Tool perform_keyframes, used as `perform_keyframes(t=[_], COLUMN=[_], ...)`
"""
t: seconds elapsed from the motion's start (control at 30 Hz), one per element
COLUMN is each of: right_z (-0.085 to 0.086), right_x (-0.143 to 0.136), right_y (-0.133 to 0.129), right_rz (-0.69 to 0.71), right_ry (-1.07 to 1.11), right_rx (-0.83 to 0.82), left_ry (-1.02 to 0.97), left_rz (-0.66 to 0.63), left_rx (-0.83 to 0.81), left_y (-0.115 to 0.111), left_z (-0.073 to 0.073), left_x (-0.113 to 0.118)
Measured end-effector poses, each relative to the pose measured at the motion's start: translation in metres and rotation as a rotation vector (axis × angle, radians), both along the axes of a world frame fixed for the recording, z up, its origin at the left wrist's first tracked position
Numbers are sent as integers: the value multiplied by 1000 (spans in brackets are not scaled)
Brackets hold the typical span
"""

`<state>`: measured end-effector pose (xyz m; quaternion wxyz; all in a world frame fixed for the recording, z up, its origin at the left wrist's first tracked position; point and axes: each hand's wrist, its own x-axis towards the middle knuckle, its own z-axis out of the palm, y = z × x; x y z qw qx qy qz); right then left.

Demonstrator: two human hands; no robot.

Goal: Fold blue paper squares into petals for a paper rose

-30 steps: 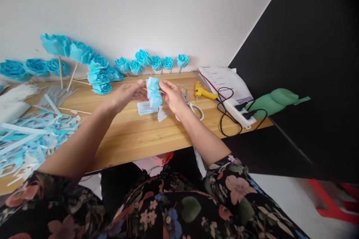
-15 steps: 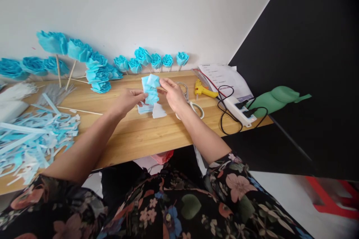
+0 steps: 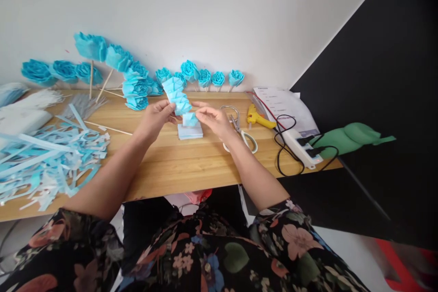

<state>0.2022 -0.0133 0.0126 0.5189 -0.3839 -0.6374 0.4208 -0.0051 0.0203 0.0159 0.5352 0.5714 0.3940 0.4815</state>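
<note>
My left hand point(image 3: 158, 117) is closed on a folded strip of blue crepe paper point(image 3: 176, 95), pinching its lower left edge so the pleated layers stand up above the thumb. The fingers of my right hand point(image 3: 212, 119) pinch a small folded square of blue paper point(image 3: 190, 119) at its right edge. Whether this square joins the strip I cannot tell. Under both hands a low stack of pale blue paper squares point(image 3: 190, 132) lies on the wooden table point(image 3: 160, 169). White-handled scissors point(image 3: 242, 133) lie beside my right wrist, partly behind it.
Blue paper roses point(image 3: 118, 57) on sticks lean along the wall. Paper scraps point(image 3: 51, 159) pile up at the left. On the right are a yellow glue gun point(image 3: 260, 117), printed sheets point(image 3: 290, 108), a power strip point(image 3: 301, 146) with black cables and a green object point(image 3: 356, 139).
My left hand has raised the pleated strip higher, tilting it left. My right hand has moved slightly lower, with the small folded square. The camera view has shifted leftward.
</note>
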Motion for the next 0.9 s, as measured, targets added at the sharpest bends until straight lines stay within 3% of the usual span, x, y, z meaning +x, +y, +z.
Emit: perform_keyframes(t=[0.13, 0.47, 0.63, 0.9], right_z=[-1, 1, 4, -1], right_x=[0, 2, 2, -3], right_y=[-2, -7, -6, -4], right_rz=[15, 165, 36, -65], right_ry=[-186, -231, -278, -138], right_rx=[9, -106, 99, 23], left_ry=[-23, -42, -72, -66], left_rz=[2, 163, 102, 31], left_rx=[-7, -67, -40, -31], left_y=[-1, 3, 0, -5], left_z=[2, 2, -3, -3], left_x=[0, -2, 1, 5])
